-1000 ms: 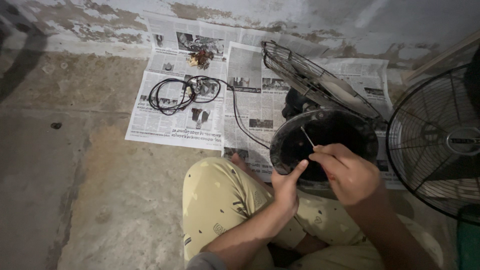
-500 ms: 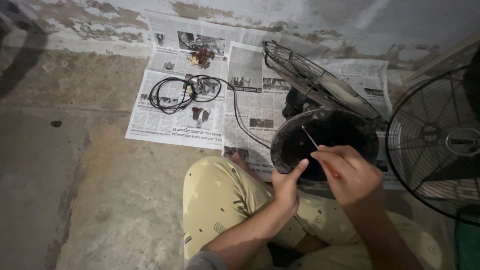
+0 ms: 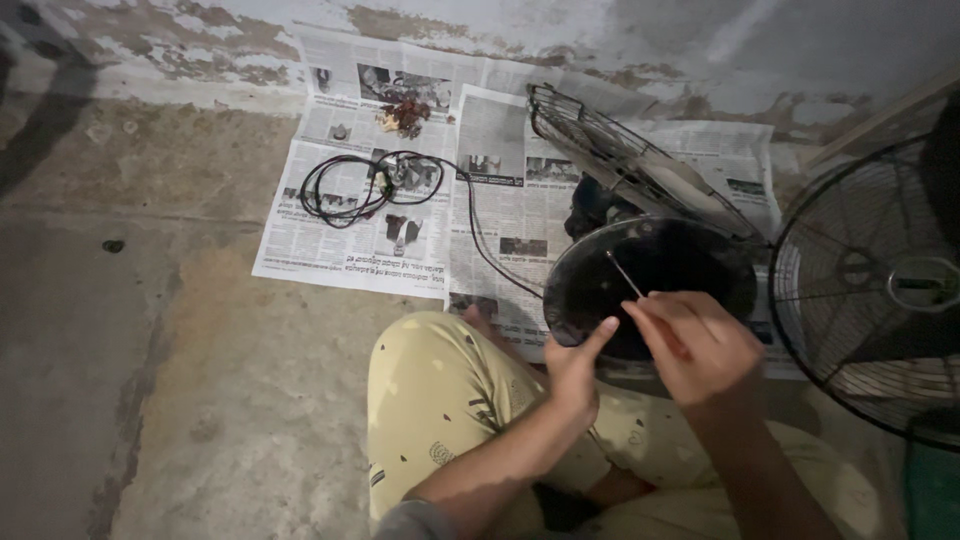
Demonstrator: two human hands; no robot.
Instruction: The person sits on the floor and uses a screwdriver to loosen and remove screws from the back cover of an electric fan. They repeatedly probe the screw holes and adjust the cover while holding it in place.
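Seated on the floor, working on a dark round fan housing [image 3: 650,285] with a thin screwdriver [image 3: 625,274].

Left hand [image 3: 575,365] closed loosely on the near rim of the housing, thumb stretched up along its edge. Right hand [image 3: 700,345] curled shut around the screwdriver's handle, thin shaft slanting up and left over the housing's dark face. Housing propped at the near right, against legs in pale yellow trousers [image 3: 450,410], resting on spread newspaper [image 3: 350,235]. Just beyond, leaning tilted, a wire fan guard [image 3: 625,165]; farther right, a second round black guard [image 3: 870,290], upright. On the far left sheets, a coiled black cable [image 3: 345,190], one strand running right toward the housing, and a small reddish clump [image 3: 405,113] near the wall.
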